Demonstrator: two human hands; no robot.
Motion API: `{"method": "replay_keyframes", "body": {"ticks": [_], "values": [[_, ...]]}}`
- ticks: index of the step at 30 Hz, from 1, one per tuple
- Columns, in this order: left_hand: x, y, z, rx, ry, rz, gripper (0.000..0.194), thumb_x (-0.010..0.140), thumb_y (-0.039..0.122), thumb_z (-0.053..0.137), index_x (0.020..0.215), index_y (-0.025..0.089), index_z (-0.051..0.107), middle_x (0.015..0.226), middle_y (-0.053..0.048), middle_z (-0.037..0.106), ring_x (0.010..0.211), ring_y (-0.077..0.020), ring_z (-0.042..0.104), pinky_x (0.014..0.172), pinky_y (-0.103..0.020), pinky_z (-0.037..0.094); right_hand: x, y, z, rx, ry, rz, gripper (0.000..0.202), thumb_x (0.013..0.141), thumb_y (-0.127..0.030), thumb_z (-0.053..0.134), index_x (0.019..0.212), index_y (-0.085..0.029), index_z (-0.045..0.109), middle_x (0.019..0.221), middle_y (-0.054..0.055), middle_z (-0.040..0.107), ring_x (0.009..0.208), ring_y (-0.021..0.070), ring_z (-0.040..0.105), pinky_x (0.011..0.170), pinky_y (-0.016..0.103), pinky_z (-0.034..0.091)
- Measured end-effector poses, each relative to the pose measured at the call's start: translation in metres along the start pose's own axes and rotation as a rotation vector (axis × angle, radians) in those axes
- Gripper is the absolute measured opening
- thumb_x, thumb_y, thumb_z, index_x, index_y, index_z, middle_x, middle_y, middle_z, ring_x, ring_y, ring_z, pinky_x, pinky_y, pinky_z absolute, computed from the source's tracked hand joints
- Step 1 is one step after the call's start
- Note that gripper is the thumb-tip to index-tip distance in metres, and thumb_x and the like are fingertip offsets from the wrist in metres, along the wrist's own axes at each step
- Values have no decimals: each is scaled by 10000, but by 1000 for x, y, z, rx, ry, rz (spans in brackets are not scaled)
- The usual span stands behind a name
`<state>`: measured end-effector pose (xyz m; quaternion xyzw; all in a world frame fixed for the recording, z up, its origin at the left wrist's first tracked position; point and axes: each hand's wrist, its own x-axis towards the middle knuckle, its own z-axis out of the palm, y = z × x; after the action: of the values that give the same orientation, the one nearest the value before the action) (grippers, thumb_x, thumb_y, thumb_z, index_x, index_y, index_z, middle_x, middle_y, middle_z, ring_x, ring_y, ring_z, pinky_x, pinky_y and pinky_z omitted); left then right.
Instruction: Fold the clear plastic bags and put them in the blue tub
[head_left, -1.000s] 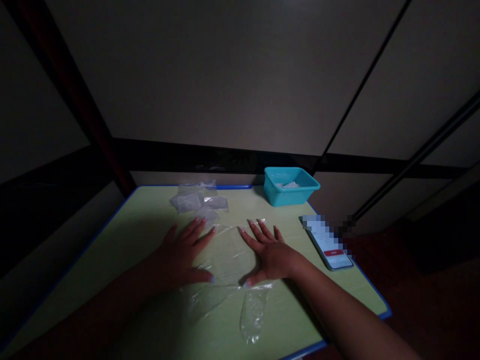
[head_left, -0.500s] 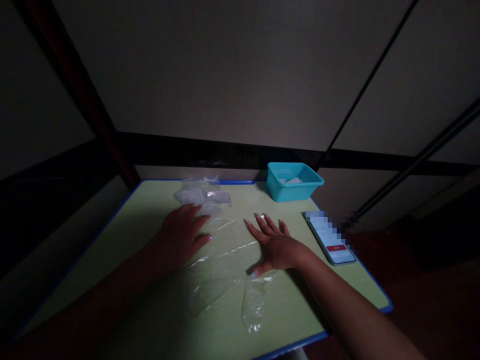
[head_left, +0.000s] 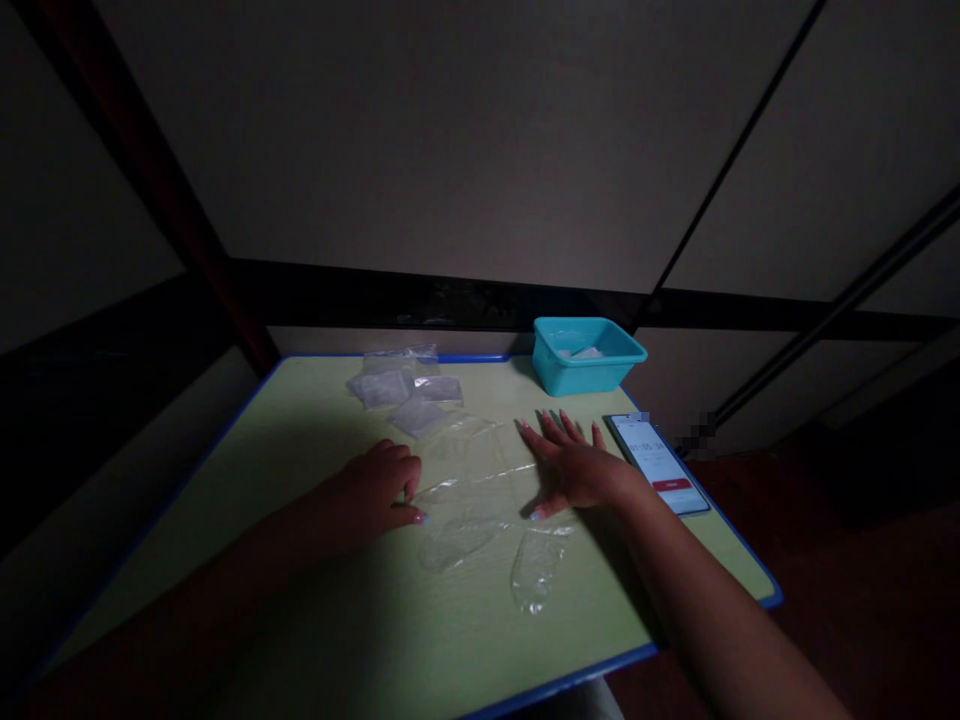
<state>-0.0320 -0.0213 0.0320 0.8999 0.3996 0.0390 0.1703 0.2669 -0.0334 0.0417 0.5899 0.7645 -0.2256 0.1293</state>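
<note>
A thin, clear plastic bag (head_left: 480, 490) lies spread on the pale green table (head_left: 315, 620), with two rounded, wrinkled ends toward me. My right hand (head_left: 574, 470) rests palm down on its right side, fingers spread and holding nothing. At the bag's left edge is my left hand (head_left: 386, 490). Its fingers are curled, while the thumb points right with a small gap below the index finger. I see nothing held between them. Beyond the left hand lie several small folded packets of clear plastic (head_left: 420, 418), partly overlapping.
A turquoise basket (head_left: 589, 378) with whitish contents stands at the back right corner. A lit phone (head_left: 660, 465) lies along the right side of the table. Blue edging (head_left: 555, 685) borders the table, and a panelled wall (head_left: 450, 160) rises behind it.
My right hand and the bag have shifted right and slightly away from me. My left hand has drawn back from the packets, and its spread fingers have curled.
</note>
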Motion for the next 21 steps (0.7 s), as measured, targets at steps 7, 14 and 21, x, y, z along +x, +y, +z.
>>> {"method": "replay_keyframes", "body": {"ticks": [7, 14, 21], "values": [[5, -4, -3, -76, 48, 0, 105, 761, 266, 509, 705, 206, 444, 736, -1, 527, 699, -179, 499, 611, -270, 365, 2, -4, 2, 3, -39, -39, 1221, 610, -692, 681, 1475, -330, -102, 1524, 79, -244, 1366, 359, -246, 1005, 694, -102], [4, 8, -9, 210, 78, 116, 152, 760, 90, 394, 672, 206, 439, 732, -39, 520, 680, -203, 484, 603, -315, 320, -1, -5, 0, 16, -36, -41, 1223, 604, -695, 683, 1477, -330, -92, 1530, 86, -224, 1372, 353, -235, 1007, 698, -87], [-4, 5, -10, 89, 54, 147, 292, 551, 15, 418, 773, 198, 467, 820, -33, 522, 789, -215, 501, 665, -323, 379, -1, -11, 4, -2, -59, -32, 1294, 553, -671, 733, 1472, -329, -112, 1510, 106, -271, 1351, 368, -271, 998, 695, -111]]}}
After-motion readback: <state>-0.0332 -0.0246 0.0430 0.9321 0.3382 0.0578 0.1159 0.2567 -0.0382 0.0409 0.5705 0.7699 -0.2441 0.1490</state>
